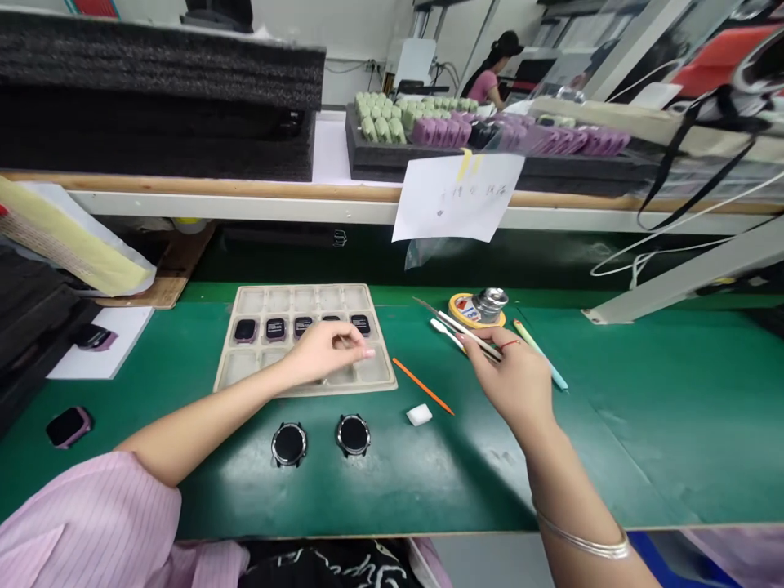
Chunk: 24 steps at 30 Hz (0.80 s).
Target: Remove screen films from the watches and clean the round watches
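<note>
My left hand (324, 351) hovers over a beige compartment tray (248, 298), thumb and fingers drawn together. Anything between those fingertips is hidden or too small to make out. Several dark square watch cases (275, 329) sit in the tray's middle row, partly behind this hand. My right hand (514, 376) has its fingers closed round a slim white brush (456, 322) with a pointed tip. Just under the brush lies a white-headed stick (445, 333). Beside that hand stands a small metal bottle (491, 302) on a yellow round container (459, 309).
Two round watches (289, 444) and a white block (420, 415) lie in front. An orange stick (422, 386) rests right of the tray, and a pen (542, 355) beyond my right hand. A purple square watch (69, 427) is far left. A shelf (245, 204) runs behind; a person (488, 82) sits beyond.
</note>
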Tool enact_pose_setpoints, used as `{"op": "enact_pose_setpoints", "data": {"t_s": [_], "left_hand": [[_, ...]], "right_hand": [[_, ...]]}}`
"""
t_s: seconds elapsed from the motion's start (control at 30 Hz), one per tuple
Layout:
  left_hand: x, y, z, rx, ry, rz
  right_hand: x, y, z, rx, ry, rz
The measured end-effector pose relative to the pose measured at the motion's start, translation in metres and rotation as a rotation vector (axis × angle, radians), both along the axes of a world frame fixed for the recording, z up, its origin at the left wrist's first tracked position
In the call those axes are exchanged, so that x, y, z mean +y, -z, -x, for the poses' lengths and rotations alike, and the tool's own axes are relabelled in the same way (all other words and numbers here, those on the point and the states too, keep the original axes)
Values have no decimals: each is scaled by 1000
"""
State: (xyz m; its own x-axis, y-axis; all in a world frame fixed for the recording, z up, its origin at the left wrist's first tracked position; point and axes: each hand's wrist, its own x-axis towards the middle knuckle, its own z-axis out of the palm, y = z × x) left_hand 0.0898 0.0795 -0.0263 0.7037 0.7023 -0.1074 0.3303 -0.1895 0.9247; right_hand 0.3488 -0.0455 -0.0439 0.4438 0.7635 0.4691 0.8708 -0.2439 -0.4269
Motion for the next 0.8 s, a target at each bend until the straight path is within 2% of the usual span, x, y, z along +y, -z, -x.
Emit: {"op": "enact_pose_setpoints", "data": {"t_s": [0.13,0.23,0.33,0.47,0.8], "left_hand": [[-25,-4,19,86,286,170],[-40,-5,27,163,371,219],[-49,-2,29,218,357,169],[-57,4,30,284,301,19],[-59,7,31,384,292,-306]], "right_hand": [[-5,20,2,216,-11,41],[-6,31,7,322,-18,54],[-6,36,10,376,-13,52],[-6,37,9,404,1,54],[-7,39,9,426,-26,57]]}}
